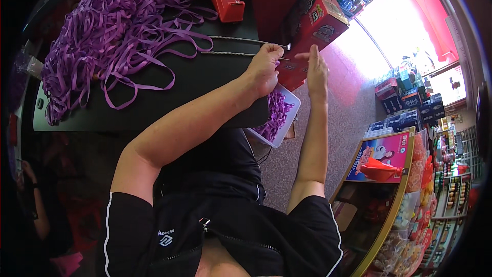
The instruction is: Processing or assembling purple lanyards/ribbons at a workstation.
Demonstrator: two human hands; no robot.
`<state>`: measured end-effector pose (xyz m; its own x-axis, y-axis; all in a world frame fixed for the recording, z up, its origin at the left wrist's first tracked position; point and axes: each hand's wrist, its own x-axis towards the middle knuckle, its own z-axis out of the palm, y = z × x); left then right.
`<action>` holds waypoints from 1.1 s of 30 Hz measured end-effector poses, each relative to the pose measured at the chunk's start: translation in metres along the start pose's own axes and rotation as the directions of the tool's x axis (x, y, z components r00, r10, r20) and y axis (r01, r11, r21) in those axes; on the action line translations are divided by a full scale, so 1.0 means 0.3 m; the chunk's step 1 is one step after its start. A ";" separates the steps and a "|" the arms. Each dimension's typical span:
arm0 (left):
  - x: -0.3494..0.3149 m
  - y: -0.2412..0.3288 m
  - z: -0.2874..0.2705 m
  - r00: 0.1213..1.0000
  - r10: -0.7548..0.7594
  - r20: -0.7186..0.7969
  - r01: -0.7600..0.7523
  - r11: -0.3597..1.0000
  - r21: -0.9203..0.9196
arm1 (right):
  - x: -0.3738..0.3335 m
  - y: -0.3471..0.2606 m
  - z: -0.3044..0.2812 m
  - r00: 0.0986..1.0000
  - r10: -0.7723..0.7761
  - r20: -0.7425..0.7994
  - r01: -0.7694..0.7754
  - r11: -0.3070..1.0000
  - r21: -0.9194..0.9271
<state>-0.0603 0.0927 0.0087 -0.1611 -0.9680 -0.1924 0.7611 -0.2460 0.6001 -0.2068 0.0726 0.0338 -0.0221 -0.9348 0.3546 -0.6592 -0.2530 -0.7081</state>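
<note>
Head view, looking down at a dark table [154,102]: the left hand [264,69] sits at the table's right edge, its fingers pinched around the near ends of two thin metal rods [236,46] that lie across the table top, pointing left toward a big heap of purple ribbon [107,25]. The right hand [316,69] hovers just off the table's right edge, fingers straight and loose, holding nothing that can be seen; whether a fingertip touches the rod ends is too small to tell. A white tray [287,123] of purple ribbon pieces juts out below the table's right edge, under both hands. A red tape dispenser [227,1] stands at the table's far side, with a red box [315,25] to the right of it.

As a judgement: the rods are slim and held only at their tips, so a slack pinch could let one roll or slide apart from the other. Loose ribbon loops lie close to the rods and could snag them.
</note>
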 end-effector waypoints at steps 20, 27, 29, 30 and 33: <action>0.003 0.003 -0.001 1.000 -0.019 0.008 0.020 0.997 -0.073 | 0.180 0.013 -0.042 0.831 -0.113 0.544 -0.187 0.865 0.466; -0.034 0.033 0.008 0.990 -0.038 0.134 0.067 0.974 -0.219 | 0.205 0.028 0.007 0.751 -0.143 0.645 -0.093 0.944 0.317; -0.031 0.036 -0.001 0.991 -0.028 0.130 0.057 0.974 -0.218 | 0.216 0.026 0.040 0.730 -0.093 0.677 -0.132 0.953 0.273; -0.028 0.037 -0.006 0.991 -0.024 0.129 0.052 0.975 -0.218 | 0.223 0.027 0.052 0.719 -0.067 0.692 -0.151 0.957 0.249; -0.024 0.033 -0.011 0.985 -0.027 0.168 0.060 0.980 -0.191 | 0.257 0.063 0.075 0.721 -0.103 0.686 -0.026 0.984 0.175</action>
<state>-0.0495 0.0974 0.0136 -0.2850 -0.9555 -0.0757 0.8560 -0.2893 0.4284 -0.2040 -0.0098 0.0340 0.5675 -0.8184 -0.0901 -0.5165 -0.2686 -0.8131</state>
